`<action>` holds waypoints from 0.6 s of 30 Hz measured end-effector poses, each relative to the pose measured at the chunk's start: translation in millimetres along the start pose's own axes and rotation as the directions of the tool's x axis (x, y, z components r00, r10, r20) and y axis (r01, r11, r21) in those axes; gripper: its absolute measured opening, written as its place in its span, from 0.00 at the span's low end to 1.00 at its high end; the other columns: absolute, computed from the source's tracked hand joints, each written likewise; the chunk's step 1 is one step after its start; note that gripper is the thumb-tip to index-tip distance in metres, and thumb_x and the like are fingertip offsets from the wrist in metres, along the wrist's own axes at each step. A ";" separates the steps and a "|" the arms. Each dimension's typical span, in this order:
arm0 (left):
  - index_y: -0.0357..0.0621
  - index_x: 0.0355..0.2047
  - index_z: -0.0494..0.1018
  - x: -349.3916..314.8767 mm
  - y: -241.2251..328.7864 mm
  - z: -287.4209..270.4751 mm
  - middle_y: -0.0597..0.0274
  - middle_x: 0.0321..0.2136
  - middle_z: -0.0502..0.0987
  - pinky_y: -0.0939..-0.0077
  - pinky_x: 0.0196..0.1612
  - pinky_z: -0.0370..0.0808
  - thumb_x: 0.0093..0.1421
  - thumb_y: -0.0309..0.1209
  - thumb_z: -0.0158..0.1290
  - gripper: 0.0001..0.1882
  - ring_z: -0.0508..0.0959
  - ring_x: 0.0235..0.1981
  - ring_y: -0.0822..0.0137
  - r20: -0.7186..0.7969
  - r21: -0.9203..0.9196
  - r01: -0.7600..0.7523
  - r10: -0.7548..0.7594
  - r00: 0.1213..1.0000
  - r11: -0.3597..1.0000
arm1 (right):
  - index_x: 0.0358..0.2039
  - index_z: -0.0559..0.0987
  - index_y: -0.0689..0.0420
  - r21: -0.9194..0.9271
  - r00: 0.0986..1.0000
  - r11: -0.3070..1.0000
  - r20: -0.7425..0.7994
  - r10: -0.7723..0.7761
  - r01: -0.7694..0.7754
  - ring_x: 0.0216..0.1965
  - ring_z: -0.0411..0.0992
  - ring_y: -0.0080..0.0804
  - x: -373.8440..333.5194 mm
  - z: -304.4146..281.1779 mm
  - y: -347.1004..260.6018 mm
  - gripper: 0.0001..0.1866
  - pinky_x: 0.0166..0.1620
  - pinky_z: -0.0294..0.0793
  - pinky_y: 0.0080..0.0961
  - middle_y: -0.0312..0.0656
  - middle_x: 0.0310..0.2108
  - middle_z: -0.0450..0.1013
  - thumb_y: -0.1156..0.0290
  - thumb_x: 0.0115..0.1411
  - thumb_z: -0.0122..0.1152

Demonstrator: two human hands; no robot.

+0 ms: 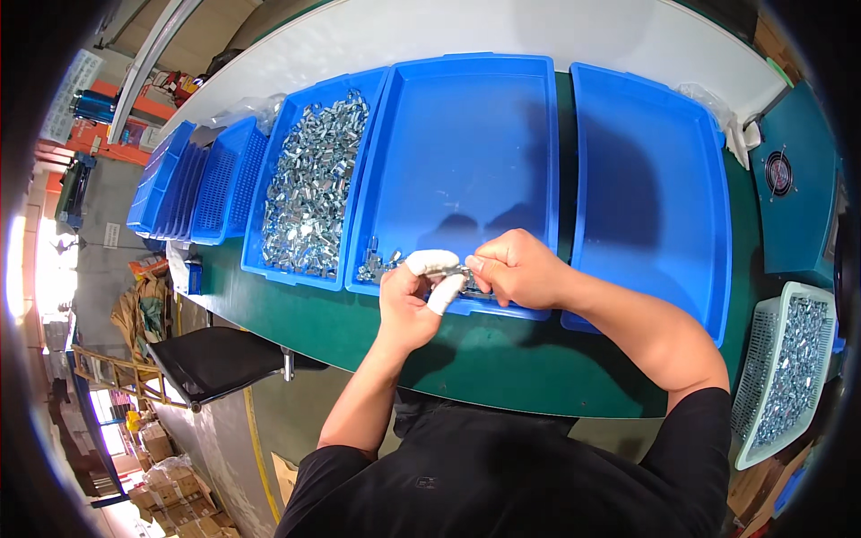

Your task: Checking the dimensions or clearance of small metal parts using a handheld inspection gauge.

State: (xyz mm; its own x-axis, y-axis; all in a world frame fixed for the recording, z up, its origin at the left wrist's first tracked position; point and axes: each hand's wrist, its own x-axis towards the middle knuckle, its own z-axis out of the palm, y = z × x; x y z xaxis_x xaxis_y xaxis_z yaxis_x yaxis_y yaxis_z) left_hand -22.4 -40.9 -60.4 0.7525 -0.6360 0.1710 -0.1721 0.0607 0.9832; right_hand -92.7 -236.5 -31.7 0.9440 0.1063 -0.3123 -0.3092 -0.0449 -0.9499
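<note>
Over the near edge of the middle blue tray (457, 117), my two hands meet. White covers wrap the thumb and a finger of my left hand (414, 294), which is closed in a pinch on a small shiny metal part (456, 271). My right hand (518, 267) has its thumb and fingers closed at the other end of that part; its exact shape is hidden by the fingers. Beside my left hand, a few loose metal pieces (377, 264) lie in the tray's near left corner. More pieces show partly beneath my hands.
A blue tray heaped with metal pieces (314, 184) stands to the left, beside stacked blue baskets (229, 184). Another blue tray (655, 206) is at right. A pale basket of metal parts (785, 372) and a teal machine with a fan (794, 179) flank the green table (502, 368).
</note>
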 end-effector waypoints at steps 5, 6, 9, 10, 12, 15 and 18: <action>0.38 0.37 0.76 5.3 7.2 -16.8 0.62 0.27 0.80 0.81 0.30 0.76 0.62 0.21 0.57 0.04 0.80 0.28 0.74 0.033 0.276 -0.094 0.088 0.996 0.957 | 0.20 0.76 0.61 -0.152 0.977 0.968 -0.047 -0.210 0.201 0.17 0.67 0.31 0.1 2.3 7.8 0.19 0.25 0.65 0.32 0.43 0.14 0.69 0.66 0.66 0.53; 0.39 0.36 0.76 7.2 10.3 -25.1 0.64 0.25 0.80 0.82 0.27 0.73 0.64 0.24 0.56 0.02 0.78 0.25 0.76 -0.011 0.228 -0.059 0.063 0.998 0.972 | 0.20 0.75 0.62 -0.217 0.945 0.933 -0.094 -0.314 0.288 0.16 0.66 0.27 0.5 1.3 10.8 0.18 0.24 0.64 0.29 0.42 0.14 0.68 0.68 0.67 0.53; 0.39 0.36 0.78 19.5 10.2 -69.6 0.62 0.27 0.81 0.80 0.32 0.76 0.65 0.25 0.57 0.03 0.78 0.26 0.76 -0.279 0.296 -0.019 0.105 0.955 0.955 | 0.20 0.75 0.62 -0.288 0.892 0.885 -0.163 -0.422 0.366 0.15 0.65 0.25 3.1 0.4 13.6 0.17 0.23 0.63 0.27 0.41 0.13 0.68 0.70 0.67 0.53; 0.38 0.39 0.79 26.4 8.6 -88.8 0.63 0.29 0.81 0.79 0.34 0.76 0.64 0.26 0.58 0.05 0.78 0.28 0.76 -0.358 0.412 -0.038 0.200 0.912 0.911 | 0.20 0.75 0.62 -0.291 0.883 0.881 -0.180 -0.433 0.372 0.15 0.65 0.26 5.4 1.3 12.9 0.17 0.23 0.63 0.28 0.43 0.13 0.67 0.70 0.67 0.53; 0.38 0.48 0.76 37.4 10.8 -114.5 0.58 0.37 0.80 0.74 0.41 0.76 0.62 0.24 0.59 0.14 0.79 0.36 0.67 -0.340 0.756 0.028 0.356 0.870 0.654 | 0.20 0.75 0.63 -0.357 0.886 0.860 -0.147 -0.439 0.366 0.15 0.65 0.26 5.1 -0.8 17.9 0.17 0.23 0.63 0.28 0.42 0.13 0.67 0.70 0.67 0.53; 0.39 0.52 0.73 34.9 14.3 -119.5 0.48 0.44 0.77 0.65 0.48 0.74 0.61 0.24 0.58 0.19 0.77 0.45 0.53 -0.283 0.852 0.075 0.336 0.898 0.518 | 0.21 0.75 0.63 -0.387 0.896 0.852 -0.122 -0.428 0.354 0.15 0.64 0.26 5.8 -2.0 19.6 0.17 0.23 0.63 0.28 0.42 0.13 0.67 0.70 0.67 0.53; 0.37 0.50 0.74 17.4 20.6 -88.3 0.45 0.45 0.77 0.56 0.54 0.71 0.61 0.28 0.57 0.17 0.75 0.49 0.44 0.123 0.917 -0.160 0.123 0.985 0.365 | 0.21 0.75 0.63 -0.313 0.897 0.881 -0.152 -0.415 0.355 0.15 0.64 0.27 6.8 -1.1 19.7 0.17 0.23 0.63 0.28 0.43 0.13 0.67 0.71 0.67 0.53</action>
State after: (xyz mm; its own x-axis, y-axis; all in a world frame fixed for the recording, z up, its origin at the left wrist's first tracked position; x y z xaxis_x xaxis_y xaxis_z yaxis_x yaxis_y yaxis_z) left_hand 43.3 17.1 -31.6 0.6415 -0.7136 0.2817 -0.7665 -0.5813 0.2730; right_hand -92.2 -237.8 -52.5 0.9926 -0.0366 0.1155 0.0984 -0.3127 -0.9447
